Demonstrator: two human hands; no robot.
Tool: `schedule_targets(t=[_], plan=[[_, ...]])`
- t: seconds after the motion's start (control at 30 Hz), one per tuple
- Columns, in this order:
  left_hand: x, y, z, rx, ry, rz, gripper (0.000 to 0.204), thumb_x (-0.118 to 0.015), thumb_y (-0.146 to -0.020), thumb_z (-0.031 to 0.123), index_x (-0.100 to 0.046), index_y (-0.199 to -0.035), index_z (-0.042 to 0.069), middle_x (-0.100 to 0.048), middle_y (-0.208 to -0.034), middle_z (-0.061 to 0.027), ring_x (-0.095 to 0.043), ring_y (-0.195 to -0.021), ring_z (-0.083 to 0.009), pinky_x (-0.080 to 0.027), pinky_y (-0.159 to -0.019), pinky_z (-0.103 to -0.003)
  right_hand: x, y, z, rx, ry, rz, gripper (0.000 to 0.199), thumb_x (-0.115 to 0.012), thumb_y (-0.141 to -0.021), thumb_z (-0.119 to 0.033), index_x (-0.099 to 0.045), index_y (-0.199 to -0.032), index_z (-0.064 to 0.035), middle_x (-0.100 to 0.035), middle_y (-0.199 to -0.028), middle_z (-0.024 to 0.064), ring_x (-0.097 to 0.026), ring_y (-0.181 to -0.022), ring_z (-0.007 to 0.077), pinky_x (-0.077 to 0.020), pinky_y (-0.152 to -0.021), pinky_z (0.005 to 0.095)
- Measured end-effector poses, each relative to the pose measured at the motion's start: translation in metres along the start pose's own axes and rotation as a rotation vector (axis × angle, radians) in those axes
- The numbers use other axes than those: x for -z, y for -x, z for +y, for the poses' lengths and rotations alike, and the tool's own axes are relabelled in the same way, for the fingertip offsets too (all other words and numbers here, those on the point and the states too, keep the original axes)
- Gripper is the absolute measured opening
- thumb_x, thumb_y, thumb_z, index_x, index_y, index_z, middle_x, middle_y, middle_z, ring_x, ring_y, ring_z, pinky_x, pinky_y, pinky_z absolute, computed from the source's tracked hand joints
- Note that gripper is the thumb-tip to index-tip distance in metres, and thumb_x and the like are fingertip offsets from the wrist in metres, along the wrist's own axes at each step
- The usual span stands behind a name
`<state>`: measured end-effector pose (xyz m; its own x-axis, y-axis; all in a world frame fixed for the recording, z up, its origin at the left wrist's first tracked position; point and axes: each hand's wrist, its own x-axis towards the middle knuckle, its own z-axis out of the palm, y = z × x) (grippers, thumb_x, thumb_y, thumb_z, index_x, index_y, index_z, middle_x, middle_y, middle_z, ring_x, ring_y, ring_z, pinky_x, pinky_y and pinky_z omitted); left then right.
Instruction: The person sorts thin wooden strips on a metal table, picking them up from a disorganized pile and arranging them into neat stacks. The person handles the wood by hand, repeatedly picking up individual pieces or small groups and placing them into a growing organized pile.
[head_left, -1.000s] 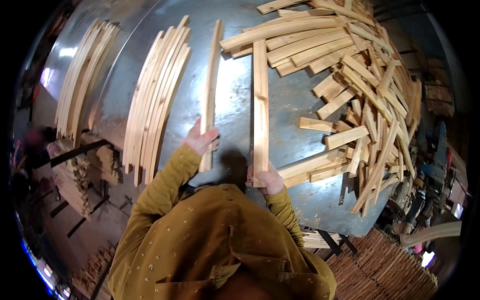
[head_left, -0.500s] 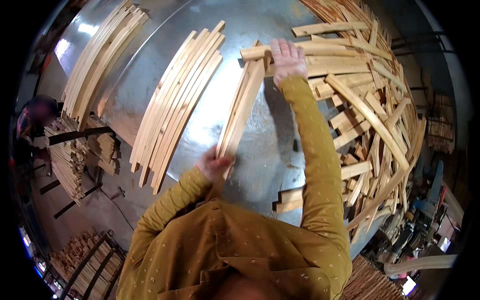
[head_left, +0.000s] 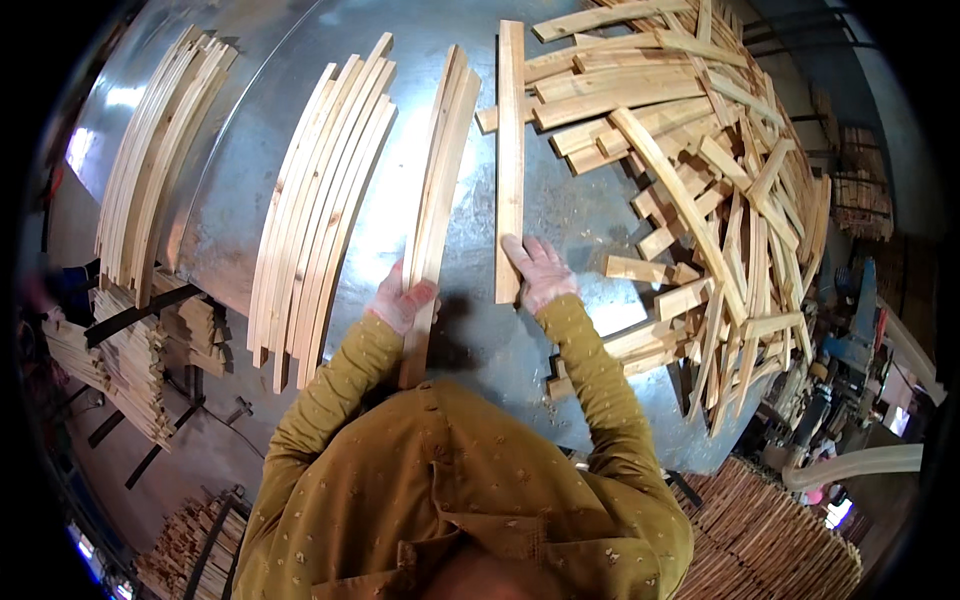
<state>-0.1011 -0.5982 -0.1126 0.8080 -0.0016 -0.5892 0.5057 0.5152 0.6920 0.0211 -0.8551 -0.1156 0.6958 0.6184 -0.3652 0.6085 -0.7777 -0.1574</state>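
My left hand (head_left: 402, 298) is closed around the near part of a small bundle of pale wooden strips (head_left: 440, 170), its thumb on top. The bundle lies lengthwise before me, its near end by my shirt. Just right of it is a single flat wooden strip (head_left: 510, 150), pointing away from me. My right hand (head_left: 542, 275) holds this strip close to its near end, thumb across the upper face and the other fingers beside the right edge. A gap of bare metal table (head_left: 480, 240) separates bundle and strip. The undersides of both are hidden.
A group of strips (head_left: 320, 210) lies left of my left hand, with another group (head_left: 165, 160) farther left. A jumbled heap of wooden pieces (head_left: 700, 180) covers the table's right side. Stacked wood (head_left: 130, 360) stands beyond the left edge, and more (head_left: 770, 540) at lower right.
My right hand has come back toward me from the heap, and a single strip now points away from me under it. The left-hand bundle has swung more upright and shifted left.
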Motion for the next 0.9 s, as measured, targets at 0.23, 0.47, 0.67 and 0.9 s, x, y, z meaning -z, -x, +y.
schedule_targets(t=[0.23, 0.47, 0.67, 0.9], plan=[[-0.018, 0.008, -0.013, -0.098, -0.02, 0.119, 0.067, -0.074, -0.085, 0.019, -0.04, -0.142, 0.008, -0.06, -0.1, -0.0056, -0.06, -0.078, -0.0156, -0.053, -0.068, -0.028, -0.009, 0.007, -0.077, -0.536, -0.35, 0.449, 0.07, -0.067, -0.084, -0.028, -0.038, -0.144, -0.0066, -0.054, -0.125, 0.0235, -0.059, -0.107, 0.0371, -0.0496, -0.092, 0.0475], [-0.027, 0.017, -0.003, -0.214, -0.674, 0.369, 0.067, -0.061, -0.092, 0.046, -0.041, -0.143, 0.007, -0.062, -0.119, -0.0173, -0.061, -0.102, -0.0286, -0.048, -0.089, -0.036, -0.016, 0.039, -0.083, -0.091, -2.746, -0.044, 0.058, -0.073, -0.077, -0.028, -0.051, -0.125, -0.0056, -0.058, -0.086, 0.008, -0.055, -0.071, 0.0198, -0.0524, -0.067, 0.0393], [-0.06, -0.015, -0.004, -0.029, -0.847, 0.46, 0.071, -0.07, -0.09, 0.028, -0.035, -0.146, 0.001, -0.062, -0.122, -0.0187, -0.059, -0.11, -0.0262, -0.046, -0.095, -0.033, -0.137, 0.025, -0.106, -0.087, -2.087, 0.087, 0.054, -0.071, -0.084, -0.042, -0.055, -0.122, -0.0071, -0.063, -0.093, 0.0078, -0.061, -0.076, 0.0194, -0.0542, -0.066, 0.0329], [-0.008, -0.002, -0.01, 0.014, -0.072, 0.311, 0.048, -0.066, -0.091, 0.011, -0.044, -0.132, -0.001, -0.067, -0.099, -0.0144, -0.065, -0.077, -0.0195, -0.057, -0.067, -0.033, -0.036, 0.058, -0.121, -0.291, -2.296, -0.15, 0.036, -0.07, -0.081, -0.009, -0.057, -0.114, -0.0014, -0.064, -0.097, 0.0076, -0.063, -0.079, 0.019, -0.0574, -0.075, 0.034]])
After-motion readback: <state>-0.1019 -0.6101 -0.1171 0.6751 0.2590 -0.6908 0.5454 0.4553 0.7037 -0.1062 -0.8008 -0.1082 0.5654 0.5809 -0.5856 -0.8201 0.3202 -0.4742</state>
